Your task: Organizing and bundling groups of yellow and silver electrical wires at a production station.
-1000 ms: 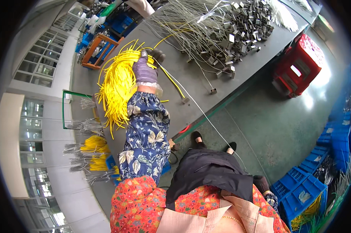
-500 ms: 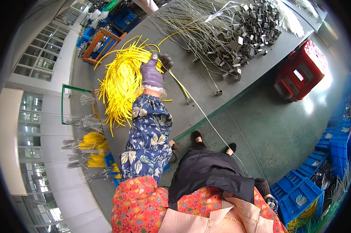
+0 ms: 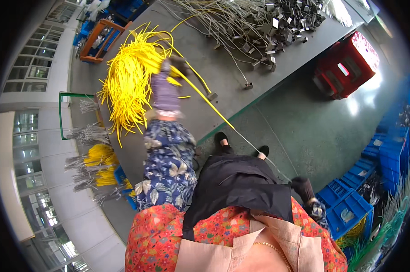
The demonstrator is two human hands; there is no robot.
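My left hand (image 3: 174, 70), in a dark glove with a purple cuff, is blurred over the table, closed around yellow tubing. Under and beside it lies a heap of thin yellow tubes (image 3: 128, 77). From that hand one yellow tube (image 3: 207, 103) stretches toward me past the table edge. A pale wire (image 3: 252, 146) comes out of the tube's lower end. Low at the right, my gloved right hand (image 3: 303, 188) is closed at the wire's far end, in front of my black apron (image 3: 241, 179). A second yellow piece ends at a small metal block (image 3: 212, 96) on the table.
Many metal blocks (image 3: 277, 27) on grey wires are piled on the table's far side. One block (image 3: 248, 85) lies near the edge. A red bin-like object (image 3: 345, 65) stands on the floor. Blue crates (image 3: 343, 211) are close by my right hand. An orange frame (image 3: 96, 43) stands beyond the table.
A yellow tube now covers much of the wire between my hands, which was mostly bare before. My right hand shows more fully, and the whole view has shifted slightly.
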